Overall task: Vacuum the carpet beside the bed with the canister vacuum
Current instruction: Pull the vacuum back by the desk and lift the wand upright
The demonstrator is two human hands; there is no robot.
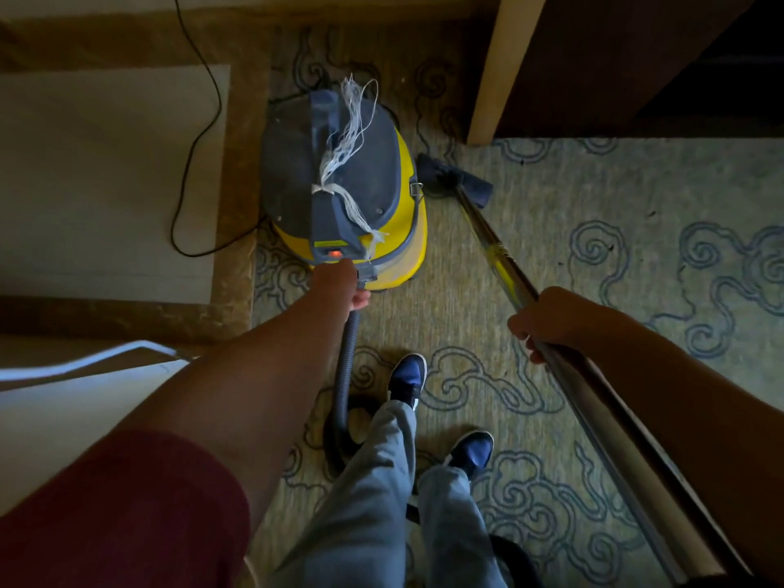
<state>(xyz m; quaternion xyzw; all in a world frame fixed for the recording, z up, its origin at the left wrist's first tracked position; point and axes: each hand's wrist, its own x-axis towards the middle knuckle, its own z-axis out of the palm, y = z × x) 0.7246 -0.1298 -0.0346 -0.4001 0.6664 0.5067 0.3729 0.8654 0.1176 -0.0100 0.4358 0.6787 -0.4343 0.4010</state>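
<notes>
Canister vacuum, one yellow plastic drum with a grey lid [339,180], stands just ahead of the left hand [341,286], which curls around its grey ribbed hose [345,367] at the drum's base. The right hand [547,322] grasps one metal wand [500,256]; its single dark floor head [456,180] rests on patterned carpet [551,231]. Repositioning seems underway; next, tug the drum clear before sweeping.
</notes>
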